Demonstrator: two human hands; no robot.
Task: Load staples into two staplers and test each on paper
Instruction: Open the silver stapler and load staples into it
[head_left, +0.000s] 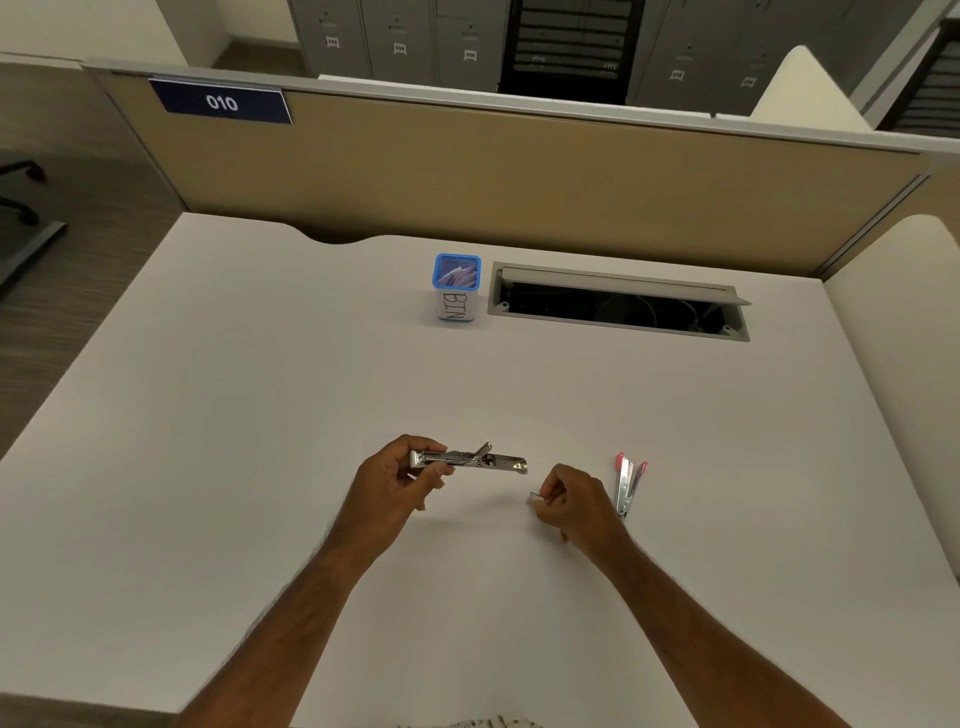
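Fingers (441, 467) hold silver stapler (493, 460); pink stapler (627, 486), bin (456, 288) nearby.

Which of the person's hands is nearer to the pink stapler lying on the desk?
Right. The right hand is just beside the pink stapler, on its left. The left hand is farther left, holding the silver stapler.

Both bare forearms reach forward. The left hand (400, 480) is curled in a grip. The right hand (574, 501) pinches, fingertips together.
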